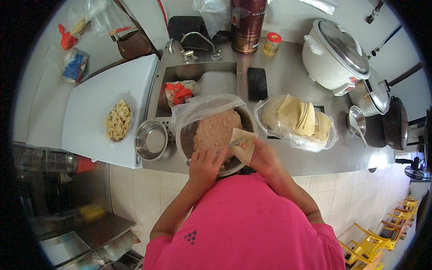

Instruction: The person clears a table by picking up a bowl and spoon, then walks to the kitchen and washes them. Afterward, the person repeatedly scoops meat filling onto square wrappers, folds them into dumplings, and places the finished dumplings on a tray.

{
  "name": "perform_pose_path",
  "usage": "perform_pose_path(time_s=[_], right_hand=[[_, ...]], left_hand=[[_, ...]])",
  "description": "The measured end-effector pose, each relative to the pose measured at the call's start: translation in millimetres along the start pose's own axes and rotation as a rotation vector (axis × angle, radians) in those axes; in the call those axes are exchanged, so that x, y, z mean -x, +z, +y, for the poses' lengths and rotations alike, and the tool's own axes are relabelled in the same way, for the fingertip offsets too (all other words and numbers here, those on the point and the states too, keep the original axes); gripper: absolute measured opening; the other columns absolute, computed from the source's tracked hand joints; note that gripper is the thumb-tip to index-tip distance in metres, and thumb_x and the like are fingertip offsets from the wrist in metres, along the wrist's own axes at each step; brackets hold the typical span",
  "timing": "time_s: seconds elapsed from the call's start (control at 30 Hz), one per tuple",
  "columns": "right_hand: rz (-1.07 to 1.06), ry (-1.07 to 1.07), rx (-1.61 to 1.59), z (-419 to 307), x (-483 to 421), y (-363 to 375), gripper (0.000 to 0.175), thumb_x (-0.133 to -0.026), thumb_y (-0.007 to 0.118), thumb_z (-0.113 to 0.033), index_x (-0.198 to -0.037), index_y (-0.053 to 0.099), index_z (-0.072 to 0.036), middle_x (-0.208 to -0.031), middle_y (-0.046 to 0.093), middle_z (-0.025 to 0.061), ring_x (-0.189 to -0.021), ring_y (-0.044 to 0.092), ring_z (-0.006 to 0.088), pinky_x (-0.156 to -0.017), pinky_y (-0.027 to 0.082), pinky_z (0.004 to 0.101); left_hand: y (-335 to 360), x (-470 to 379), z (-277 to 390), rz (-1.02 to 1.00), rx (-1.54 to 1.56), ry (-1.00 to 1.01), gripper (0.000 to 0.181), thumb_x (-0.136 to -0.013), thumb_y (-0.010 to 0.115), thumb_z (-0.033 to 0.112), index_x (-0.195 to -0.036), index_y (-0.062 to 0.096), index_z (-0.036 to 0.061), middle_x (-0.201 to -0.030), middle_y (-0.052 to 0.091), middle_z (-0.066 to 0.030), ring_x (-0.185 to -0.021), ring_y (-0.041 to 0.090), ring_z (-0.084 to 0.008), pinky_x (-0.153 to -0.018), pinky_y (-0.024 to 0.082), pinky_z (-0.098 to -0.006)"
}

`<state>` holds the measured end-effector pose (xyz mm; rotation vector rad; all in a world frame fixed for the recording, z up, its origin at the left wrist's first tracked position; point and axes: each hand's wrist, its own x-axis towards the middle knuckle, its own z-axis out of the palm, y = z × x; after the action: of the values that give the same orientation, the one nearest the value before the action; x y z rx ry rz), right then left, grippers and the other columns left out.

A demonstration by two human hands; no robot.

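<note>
My left hand (206, 163) grips a thin metal utensil (235, 143) above a large metal bowl, its tip against a square dough wrapper (242, 156). That wrapper is held by my right hand (265, 157) at the bowl's right side, with a little filling on it. Pinkish minced filling (216, 130) is heaped in the metal bowl (184, 148), and clear plastic film (206, 109) covers its far rim. To the right, stacks of wrappers (305, 116) lie on an open plastic bag. Folded dumplings (118, 120) fill a small container at the left.
An empty metal bowl (151, 140) stands left of the large one. Behind are a sink (199, 69) with a red-and-white bag, a black phone (257, 84), a red-lidded jar (272, 44) and a tall dark red canister (247, 27). A rice cooker (335, 55) and pots stand right.
</note>
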<state>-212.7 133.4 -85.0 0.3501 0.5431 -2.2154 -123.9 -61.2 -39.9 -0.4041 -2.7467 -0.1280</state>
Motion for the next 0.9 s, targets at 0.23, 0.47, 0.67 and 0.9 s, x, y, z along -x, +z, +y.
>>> perform_pose_path(time_s=[0.23, 0.47, 0.67, 0.9], right_hand=[[0.093, -0.069, 0.025, -2.7, -1.3, 9.7, 0.04, -0.097, 0.036, -0.022, -0.129, 0.04, 0.001, -0.122, 0.052, 0.0145, -0.113, 0.052, 0.0279, -0.099, 0.043, 0.043], [0.07, -0.04, 0.068, -2.8, 8.5, 21.1, 0.041, -0.098, 0.035, -0.024, -0.13, 0.04, 0.001, -0.127, 0.05, 0.0146, -0.115, 0.051, 0.0282, -0.1, 0.042, 0.0435], [0.067, -0.071, -0.01, -4.6, 10.2, 18.8, 0.042, -0.099, 0.034, -0.026, -0.13, 0.039, 0.001, -0.127, 0.05, 0.0142, -0.115, 0.052, 0.0282, -0.1, 0.042, 0.0424], [0.063, -0.046, 0.037, 0.5, 8.3, 19.1, 0.042, -0.099, 0.035, -0.026, -0.132, 0.04, -0.001, -0.126, 0.051, 0.0147, -0.115, 0.052, 0.0284, -0.101, 0.042, 0.0425]], left_hand=[[-32.4, 2.2, -6.9, -0.136, 0.774, -0.342, 0.034, -0.081, 0.058, 0.012, -0.114, 0.062, 0.0108, -0.09, 0.061, -0.0098, -0.075, 0.061, -0.0289, -0.065, 0.047, -0.0389], [-28.4, -11.6, 6.7, -0.139, 0.571, -0.323, 0.023, -0.081, 0.061, 0.01, -0.102, 0.066, 0.0043, -0.086, 0.064, -0.0161, -0.072, 0.063, -0.0309, -0.063, 0.05, -0.0379], [-26.1, -2.8, 3.3, -0.002, 0.637, -0.432, 0.022, -0.08, 0.062, 0.009, -0.101, 0.066, 0.005, -0.087, 0.064, -0.0141, -0.074, 0.064, -0.0307, -0.062, 0.05, -0.0374], [-0.7, 4.8, 4.9, -0.058, 0.25, -0.41, 0.025, -0.079, 0.058, 0.01, -0.103, 0.064, 0.0093, -0.085, 0.063, -0.0108, -0.07, 0.063, -0.0316, -0.059, 0.049, -0.0404]])
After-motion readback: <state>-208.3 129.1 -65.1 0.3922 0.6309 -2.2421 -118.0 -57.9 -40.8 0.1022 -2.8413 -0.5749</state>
